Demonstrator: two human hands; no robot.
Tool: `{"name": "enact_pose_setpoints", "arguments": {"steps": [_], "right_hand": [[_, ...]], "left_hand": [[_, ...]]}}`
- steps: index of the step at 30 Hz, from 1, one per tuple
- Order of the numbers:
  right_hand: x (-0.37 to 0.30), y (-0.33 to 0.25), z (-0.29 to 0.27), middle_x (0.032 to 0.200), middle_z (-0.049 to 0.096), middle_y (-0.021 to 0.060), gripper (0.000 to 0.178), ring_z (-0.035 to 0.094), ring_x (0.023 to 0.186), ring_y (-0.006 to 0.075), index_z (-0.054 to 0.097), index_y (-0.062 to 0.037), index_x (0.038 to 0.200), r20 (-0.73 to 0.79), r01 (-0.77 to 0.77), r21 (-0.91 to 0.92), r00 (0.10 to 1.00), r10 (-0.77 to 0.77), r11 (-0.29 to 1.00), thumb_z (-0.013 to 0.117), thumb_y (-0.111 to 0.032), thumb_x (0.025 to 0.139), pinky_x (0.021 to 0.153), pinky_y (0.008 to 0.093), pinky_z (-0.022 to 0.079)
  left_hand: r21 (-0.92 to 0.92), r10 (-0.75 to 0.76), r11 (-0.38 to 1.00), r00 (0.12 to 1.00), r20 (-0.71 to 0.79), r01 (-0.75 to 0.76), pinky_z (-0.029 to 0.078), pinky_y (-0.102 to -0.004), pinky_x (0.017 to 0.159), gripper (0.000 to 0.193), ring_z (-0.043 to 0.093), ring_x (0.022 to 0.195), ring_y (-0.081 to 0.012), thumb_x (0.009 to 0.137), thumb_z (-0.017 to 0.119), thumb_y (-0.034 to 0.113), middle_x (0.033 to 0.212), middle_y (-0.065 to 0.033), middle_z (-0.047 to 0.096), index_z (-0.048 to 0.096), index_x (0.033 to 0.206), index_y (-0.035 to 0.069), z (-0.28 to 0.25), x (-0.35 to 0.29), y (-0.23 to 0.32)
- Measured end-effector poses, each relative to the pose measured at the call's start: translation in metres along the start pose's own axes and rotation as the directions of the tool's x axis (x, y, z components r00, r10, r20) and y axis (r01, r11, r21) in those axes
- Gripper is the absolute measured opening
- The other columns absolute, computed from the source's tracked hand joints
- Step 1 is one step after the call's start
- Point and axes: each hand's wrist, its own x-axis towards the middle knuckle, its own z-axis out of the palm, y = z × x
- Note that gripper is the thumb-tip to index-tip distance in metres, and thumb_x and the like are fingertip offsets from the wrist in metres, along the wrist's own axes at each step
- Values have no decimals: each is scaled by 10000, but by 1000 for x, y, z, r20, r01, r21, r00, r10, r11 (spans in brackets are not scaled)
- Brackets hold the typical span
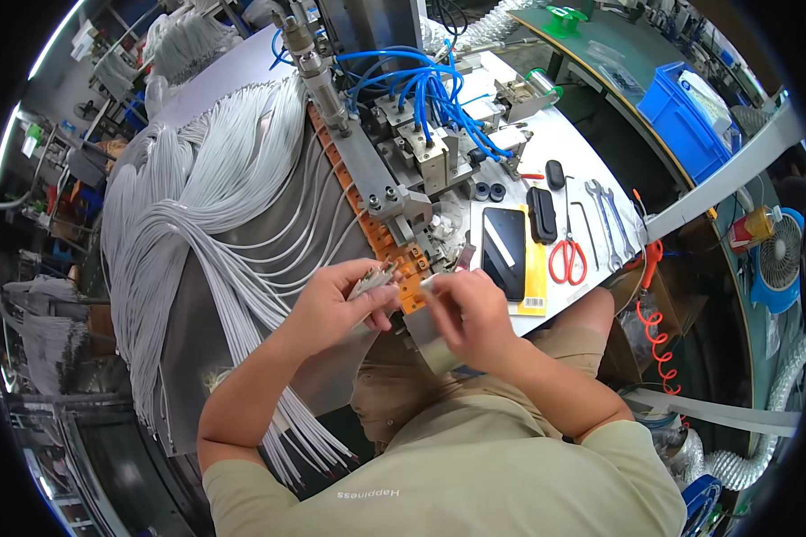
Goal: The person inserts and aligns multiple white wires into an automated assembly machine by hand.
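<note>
My left hand (336, 300) is closed around a small bunch of white cable ends (373, 281), just left of the orange fixture rail (381, 240). My right hand (473, 311) is in a pinch on the other side of the rail, with a small white piece (428, 283) at its fingertips, too small to name. The two hands are apart. Thin grey-white cables (269, 268) run from the rail's upper part into a thick bundle (188, 224) on the left. Above the rail stands a metal press machine (367, 166) with blue air hoses (421, 80).
Right of my right hand lie a black phone (503, 255), red-handled scissors (567, 261), wrenches (609, 224) and a black case (541, 215). A red coiled hose (658, 340) hangs at the right. Farther off are a blue crate (685, 112) and a blue fan (779, 259).
</note>
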Motion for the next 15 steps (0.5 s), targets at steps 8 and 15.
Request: {"name": "enact_pose_setpoints", "arguments": {"steps": [8,15], "right_hand": [[11,-10,6,627,618,65,119,537,497,166,611,-7,971,143,-214,119,970,197,969,677,-77,902,603,325,394],[11,-10,4,628,619,71,155,551,508,179,586,11,987,319,-468,217,863,391,857,676,-83,904,633,336,421]], "left_hand": [[131,135,984,986,-99,-121,506,-226,635,158,625,666,-76,947,648,89,827,-32,674,639,1074,-5,9,-1,0],[246,118,965,989,-92,-93,492,-225,630,137,610,673,-72,955,636,87,799,-28,663,637,1056,-6,12,-3,2]]}}
